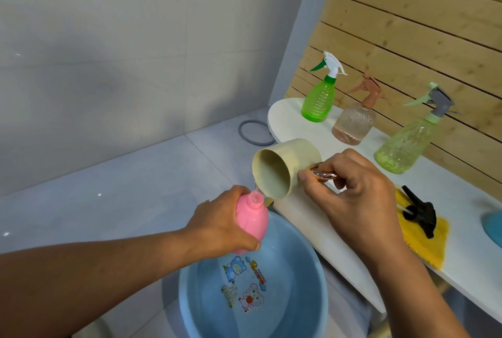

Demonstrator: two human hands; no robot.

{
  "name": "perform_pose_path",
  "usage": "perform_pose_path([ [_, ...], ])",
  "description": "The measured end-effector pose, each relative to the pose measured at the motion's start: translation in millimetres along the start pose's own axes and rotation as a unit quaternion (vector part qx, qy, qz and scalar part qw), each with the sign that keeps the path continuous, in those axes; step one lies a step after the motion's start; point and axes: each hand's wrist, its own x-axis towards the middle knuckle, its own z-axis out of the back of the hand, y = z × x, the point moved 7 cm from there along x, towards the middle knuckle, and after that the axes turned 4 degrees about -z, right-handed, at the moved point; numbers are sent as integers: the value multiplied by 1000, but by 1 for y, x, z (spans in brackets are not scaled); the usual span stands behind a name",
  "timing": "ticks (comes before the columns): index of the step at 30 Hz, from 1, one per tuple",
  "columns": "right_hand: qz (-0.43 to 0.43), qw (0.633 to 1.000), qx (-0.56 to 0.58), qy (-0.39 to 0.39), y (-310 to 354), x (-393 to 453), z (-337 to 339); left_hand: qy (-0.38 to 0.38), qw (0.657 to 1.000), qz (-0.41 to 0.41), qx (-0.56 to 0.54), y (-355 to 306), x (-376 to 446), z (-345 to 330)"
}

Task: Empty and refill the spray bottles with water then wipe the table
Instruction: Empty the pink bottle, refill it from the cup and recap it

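My left hand [222, 225] grips a pink spray bottle [251, 219] with its cap off, held over a blue basin [312, 297]. My right hand [353, 191] holds a beige cup [282, 166] by its shiny handle, tipped so its rim meets the bottle's open neck. A thin stream of water runs from the cup into the neck. A black spray head [419, 211] lies on a yellow cloth [423, 237] on the white table [339, 231].
Along the table's far side stand a green spray bottle [319, 98], a pinkish clear one [355, 123] and a pale green one [404, 144]. A blue object [493, 225] shows at the right edge. A grey ring [255, 132] lies on the tiled floor.
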Motion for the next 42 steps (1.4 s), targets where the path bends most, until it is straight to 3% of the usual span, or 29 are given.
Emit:
perform_pose_path([
  [6,-9,1000,-4,-1,-1,0,4,2,1000,0,-5,-2,3,-3],
  [11,-149,985,87,3,-35,-3,0,6,1000,4,-13,-2,5,-5],
  [14,-162,984,68,5,-44,-3,2,9,1000,9,-17,-2,6,-9],
  [19,-75,993,-92,-11,-36,-3,2,16,999,11,-25,-7,8,-13],
  [24,30,971,-238,12,-30,-10,-8,12,1000,5,-13,-12,10,-13],
  [29,139,955,-262,-18,-21,-16,-11,17,1000,-2,-12,-13,11,-16],
  [32,155,954,-251,-44,-21,-15,-6,14,1000,-7,-18,-14,11,-16],
  [35,87,976,-191,-63,-33,-10,1,11,1000,-11,-23,-15,12,-14],
  [38,-88,990,-69,-86,-56,-2,12,7,999,-10,-32,-17,14,-12],
  [40,-200,974,44,-100,-77,8,13,9,999,-8,-41,-18,16,-11],
  [42,-297,930,188,-109,-98,24,9,11,999,-9,-52,-20,19,-9],
])
